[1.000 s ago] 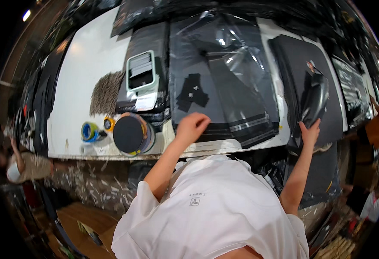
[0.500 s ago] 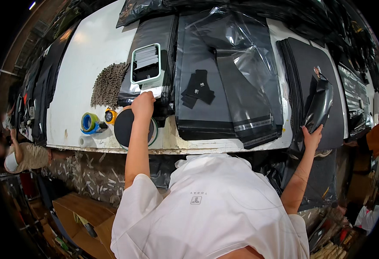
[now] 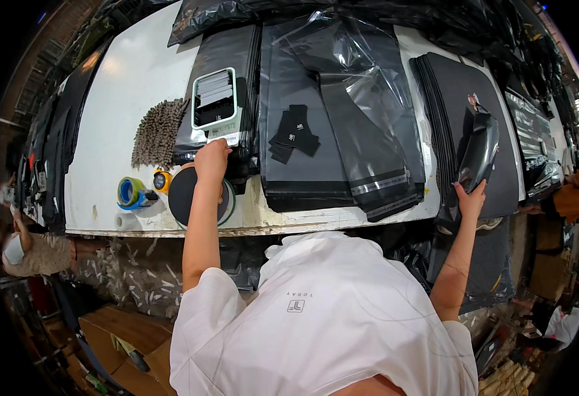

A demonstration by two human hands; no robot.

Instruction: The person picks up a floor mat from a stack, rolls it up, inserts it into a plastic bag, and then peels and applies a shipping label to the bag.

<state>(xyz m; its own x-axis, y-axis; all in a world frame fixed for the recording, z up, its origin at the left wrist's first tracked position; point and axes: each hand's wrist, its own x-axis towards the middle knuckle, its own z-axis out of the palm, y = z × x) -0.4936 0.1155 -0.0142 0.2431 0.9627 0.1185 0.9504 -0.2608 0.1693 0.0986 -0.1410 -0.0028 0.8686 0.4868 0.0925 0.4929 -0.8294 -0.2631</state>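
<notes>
My left hand reaches over the table, fingers closed at the lower edge of white barcode labels. They lie just below a pale-rimmed tray holding black-and-white tags. Under that forearm is a round black disc. My right hand grips the lower end of a folded black plastic bag, which rests over a stack of dark grey mats. Between my hands, several small black cards lie on a pile of clear-and-black plastic bags.
Left of the tray sit a shaggy taupe mat, a yellow tape measure and rolls of green and blue tape. Black packages line the back of the white table. A person is at the far left; a cardboard box stands below.
The view has shifted slightly, moving the tabletop things a little to the left. Both hands keep nearly the same places, the left at the labels and the right on the black bag.
</notes>
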